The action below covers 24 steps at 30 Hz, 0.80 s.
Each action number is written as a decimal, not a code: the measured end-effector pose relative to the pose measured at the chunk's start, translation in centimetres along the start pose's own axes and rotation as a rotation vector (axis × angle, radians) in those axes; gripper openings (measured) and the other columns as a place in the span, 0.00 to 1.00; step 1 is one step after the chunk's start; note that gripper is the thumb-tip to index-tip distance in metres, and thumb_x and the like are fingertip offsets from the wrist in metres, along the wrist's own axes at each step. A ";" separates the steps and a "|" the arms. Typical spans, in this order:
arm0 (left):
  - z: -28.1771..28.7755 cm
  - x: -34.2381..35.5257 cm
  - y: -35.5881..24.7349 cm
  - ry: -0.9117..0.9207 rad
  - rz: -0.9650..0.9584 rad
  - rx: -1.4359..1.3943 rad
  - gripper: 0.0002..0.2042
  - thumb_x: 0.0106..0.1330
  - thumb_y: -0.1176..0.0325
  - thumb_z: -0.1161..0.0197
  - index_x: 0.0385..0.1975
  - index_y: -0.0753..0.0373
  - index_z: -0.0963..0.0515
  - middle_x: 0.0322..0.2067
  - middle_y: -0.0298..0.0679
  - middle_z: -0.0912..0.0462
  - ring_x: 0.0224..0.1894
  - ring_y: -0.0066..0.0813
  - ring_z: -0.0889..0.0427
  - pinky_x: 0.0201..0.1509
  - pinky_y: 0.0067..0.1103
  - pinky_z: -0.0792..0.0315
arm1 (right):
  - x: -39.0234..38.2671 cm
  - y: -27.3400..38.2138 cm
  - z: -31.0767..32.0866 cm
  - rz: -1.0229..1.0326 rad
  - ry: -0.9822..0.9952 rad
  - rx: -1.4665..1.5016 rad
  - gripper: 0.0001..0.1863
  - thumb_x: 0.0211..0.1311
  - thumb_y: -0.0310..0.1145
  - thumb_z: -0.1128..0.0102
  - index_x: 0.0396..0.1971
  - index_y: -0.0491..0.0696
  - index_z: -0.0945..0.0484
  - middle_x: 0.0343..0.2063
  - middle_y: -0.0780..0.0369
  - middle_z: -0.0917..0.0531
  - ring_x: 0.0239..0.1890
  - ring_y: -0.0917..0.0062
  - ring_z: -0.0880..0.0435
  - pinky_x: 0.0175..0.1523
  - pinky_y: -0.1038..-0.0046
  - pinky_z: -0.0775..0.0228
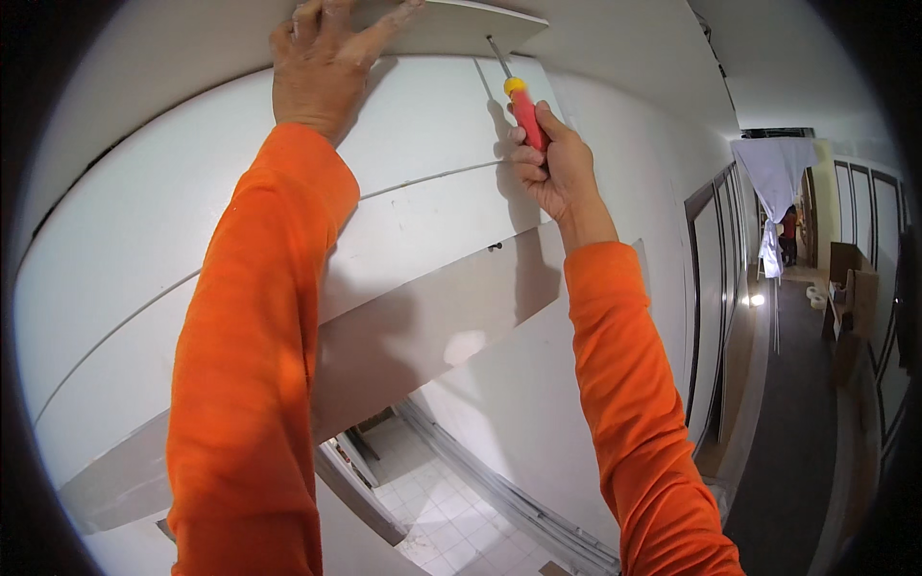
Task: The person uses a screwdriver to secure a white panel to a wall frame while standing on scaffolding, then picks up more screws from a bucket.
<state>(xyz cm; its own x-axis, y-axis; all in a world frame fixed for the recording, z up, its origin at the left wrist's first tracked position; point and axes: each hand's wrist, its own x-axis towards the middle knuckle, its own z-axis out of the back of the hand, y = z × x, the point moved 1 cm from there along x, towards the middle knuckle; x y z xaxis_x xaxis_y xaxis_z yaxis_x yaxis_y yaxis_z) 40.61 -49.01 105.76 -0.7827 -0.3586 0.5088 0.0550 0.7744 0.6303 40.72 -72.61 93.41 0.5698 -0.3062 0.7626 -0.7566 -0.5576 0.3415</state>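
My right hand [562, 171] is wrapped round the red and yellow handle of a screwdriver [525, 113], which points upward. The tip of its metal shaft meets the underside of a pale flat board [444, 31] near the board's right end; whether a screw sits there is too small to tell. With fingers spread, my left hand [322, 72] reaches up and presses against the left part of that board. Below both hands runs a white wall panel [413, 120] with a thin seam. Both arms are raised in orange sleeves.
A grey-beige strip [432, 317] crosses the wall below, with a small dark fitting [495, 247] above it. Beneath lies a white tiled floor [432, 499]. At right a corridor has a dark floor runner [792, 432], a hanging white sheet [773, 173] and cardboard boxes [860, 302]. A person stands far back.
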 end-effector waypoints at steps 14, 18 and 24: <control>-1.1 -0.4 0.3 -0.007 0.031 -0.055 0.30 0.48 0.65 0.22 0.56 0.39 0.18 0.53 0.36 0.32 0.60 0.38 0.37 0.64 0.37 0.39 | -3.7 -9.4 -5.4 0.755 -0.097 -0.745 0.16 0.76 0.37 0.48 0.49 0.39 0.32 0.33 0.55 0.17 0.34 0.75 0.19 0.44 0.71 0.26; -2.7 -0.7 0.4 -0.063 0.004 -0.054 0.28 0.53 0.65 0.25 0.58 0.39 0.19 0.54 0.35 0.31 0.60 0.37 0.37 0.65 0.36 0.40 | -2.3 -9.4 -6.1 0.758 -0.114 -0.703 0.14 0.76 0.36 0.49 0.48 0.39 0.32 0.30 0.57 0.18 0.32 0.77 0.20 0.42 0.73 0.27; 0.6 0.2 3.6 0.084 -0.104 -0.092 0.27 0.58 0.65 0.29 0.61 0.43 0.23 0.58 0.34 0.30 0.63 0.35 0.36 0.68 0.34 0.40 | -1.3 -10.0 -7.7 0.861 -0.201 -0.618 0.14 0.77 0.37 0.52 0.45 0.40 0.33 0.25 0.61 0.20 0.28 0.80 0.22 0.37 0.76 0.29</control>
<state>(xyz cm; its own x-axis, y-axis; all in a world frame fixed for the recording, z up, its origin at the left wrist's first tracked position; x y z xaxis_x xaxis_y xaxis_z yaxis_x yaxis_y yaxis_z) 40.30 -45.99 107.82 -0.7328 -0.4798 0.4824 0.0359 0.6808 0.7316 45.06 -60.70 93.29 -0.2315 -0.5618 0.7942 -0.9273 0.3742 -0.0057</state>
